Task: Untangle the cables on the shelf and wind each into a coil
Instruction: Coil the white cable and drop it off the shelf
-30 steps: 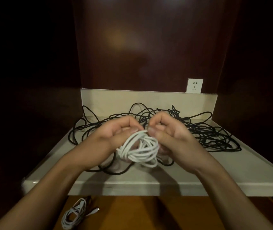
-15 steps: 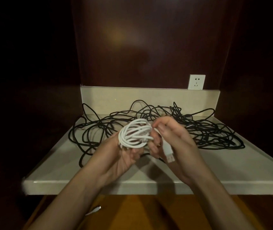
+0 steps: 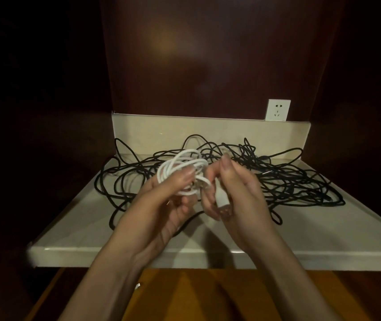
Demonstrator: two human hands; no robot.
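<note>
Coiling of the white cable [image 3: 186, 172] looks nearly finished: left hand [image 3: 173, 200] grips its loops above the shelf [image 3: 73, 228], right hand [image 3: 233, 195] pinches the plug end [image 3: 221, 200]; next, tuck it in, then tackle the black tangle [image 3: 289, 181]

Left hand [image 3: 168, 205]: holds white coil [image 3: 182, 172], fingers curled round its loops, above the shelf.
Right hand [image 3: 233, 193]: pinches white plug [image 3: 221, 200], plug end pointing to 6 o'clock.
Black cables [image 3: 289, 181]: loose tangle on shelf [image 3: 92, 218], spread from 9 to 3 o'clock behind the hands.
Socket [image 3: 277, 110]: on the wall at 1 o'clock.
</note>
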